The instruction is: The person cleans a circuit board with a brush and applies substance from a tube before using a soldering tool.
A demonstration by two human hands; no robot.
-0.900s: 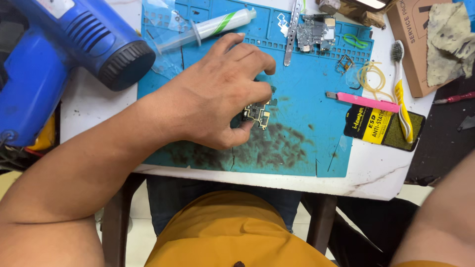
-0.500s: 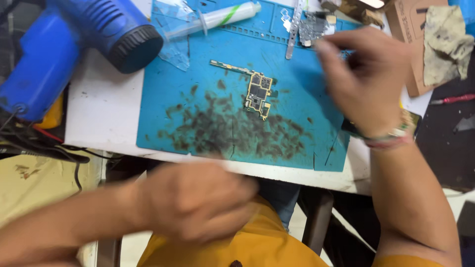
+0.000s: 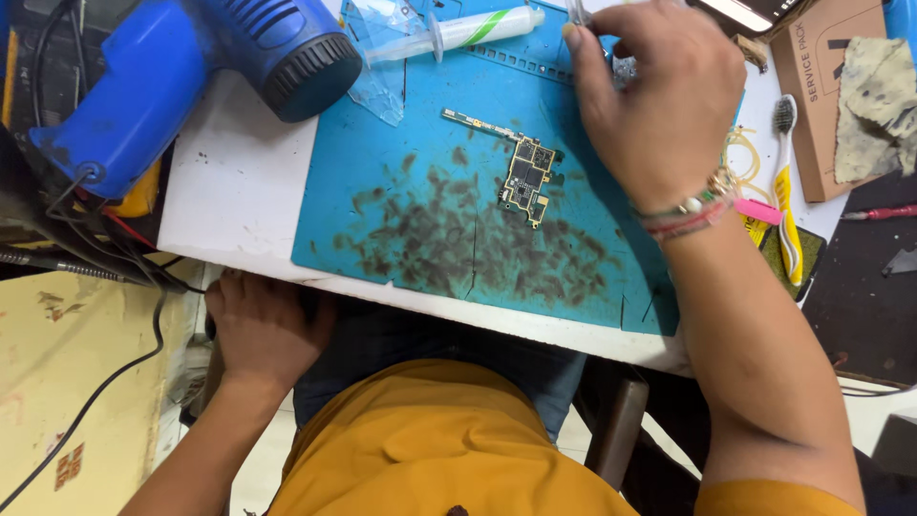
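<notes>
**benchrat:** Closest in, the left hand [image 3: 260, 330] sits below the table edge at 7 o'clock, fingers loosely curled on nothing. The circuit board [image 3: 527, 178] lies flat mid-mat, untouched. Tips for the far reach?

**solderpaws:** The right hand [image 3: 654, 96] is up at 12 o'clock, fingers pinched around a thin metal tool [image 3: 577, 11], though I can't tell how firm the grip is. I'd lift it straight up, clear of the syringe [image 3: 458, 31], wrist kept off the board.

**benchrat:** Packaging?

**solderpaws:** A brown cardboard box [image 3: 820, 91] with dark print at 2 o'clock, a dirty cloth [image 3: 874, 96] over it. A black-and-yellow labelled pad [image 3: 807, 258] at 3 o'clock, under the toothbrush [image 3: 785, 182].
</notes>
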